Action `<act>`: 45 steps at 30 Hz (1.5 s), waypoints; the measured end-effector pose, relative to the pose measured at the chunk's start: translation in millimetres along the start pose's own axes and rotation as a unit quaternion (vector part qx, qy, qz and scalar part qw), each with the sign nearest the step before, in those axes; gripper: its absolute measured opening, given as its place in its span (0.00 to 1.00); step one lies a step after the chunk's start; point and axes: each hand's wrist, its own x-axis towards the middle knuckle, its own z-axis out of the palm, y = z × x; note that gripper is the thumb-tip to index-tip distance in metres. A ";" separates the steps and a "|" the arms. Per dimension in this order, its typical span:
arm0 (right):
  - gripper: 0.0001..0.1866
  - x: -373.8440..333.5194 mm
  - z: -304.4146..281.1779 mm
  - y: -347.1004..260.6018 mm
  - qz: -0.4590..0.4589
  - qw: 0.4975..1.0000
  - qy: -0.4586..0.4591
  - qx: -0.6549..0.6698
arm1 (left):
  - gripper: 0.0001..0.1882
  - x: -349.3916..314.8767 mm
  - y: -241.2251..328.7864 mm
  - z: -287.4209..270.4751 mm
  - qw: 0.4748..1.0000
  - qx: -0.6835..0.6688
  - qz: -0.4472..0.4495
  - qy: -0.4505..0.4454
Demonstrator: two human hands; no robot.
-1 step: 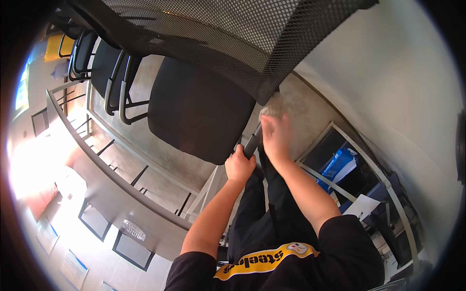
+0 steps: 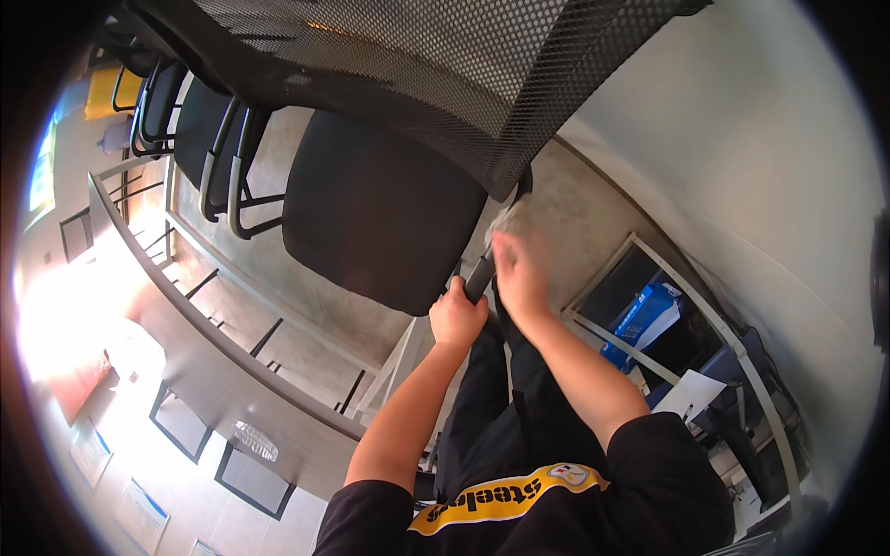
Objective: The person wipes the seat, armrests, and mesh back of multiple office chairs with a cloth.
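Note:
A black office chair with a dark padded seat (image 2: 380, 213) and a mesh backrest (image 2: 445, 69) stands in front of me. My left hand (image 2: 457, 316) is closed around the near end of its dark armrest (image 2: 480, 274). Farther along that armrest, my right hand (image 2: 521, 281) presses a crumpled whitish cloth (image 2: 503, 221) against it, fingers bent around the cloth. Cloth and fingertips are blurred by motion, and the hand partly hides the cloth.
Curving along the left is a long grey table (image 2: 213, 371), with more black chairs (image 2: 206, 139) beyond it. At right, a metal frame (image 2: 732, 343) holds a blue package (image 2: 644, 320) and dark items. A pale wall (image 2: 779, 185) rises on the far right.
My right hand and the cloth have slid a little along the armrest, nearer to my left hand. The left hand keeps its grip in the same place.

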 end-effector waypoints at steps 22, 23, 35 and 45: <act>0.18 -173.7 -19.2 -87.8 -0.126 0.957 -0.253 -0.064 | 0.18 -132.6 -89.2 -22.0 0.573 -0.769 -0.264 -0.103; 0.22 -191.6 -14.7 -95.7 -0.116 0.943 -0.311 -0.034 | 0.22 -144.1 -88.9 -24.5 0.474 -0.820 -0.296 -0.120; 0.07 -86.4 50.3 -94.4 -0.382 0.871 -0.237 -0.196 | 0.22 -142.1 -192.2 49.9 0.361 -0.846 -0.377 -0.105; 0.03 -63.4 93.1 -41.4 -0.348 0.849 -0.188 -0.350 | 0.17 -55.8 -141.7 85.2 0.231 -0.885 -0.396 -0.078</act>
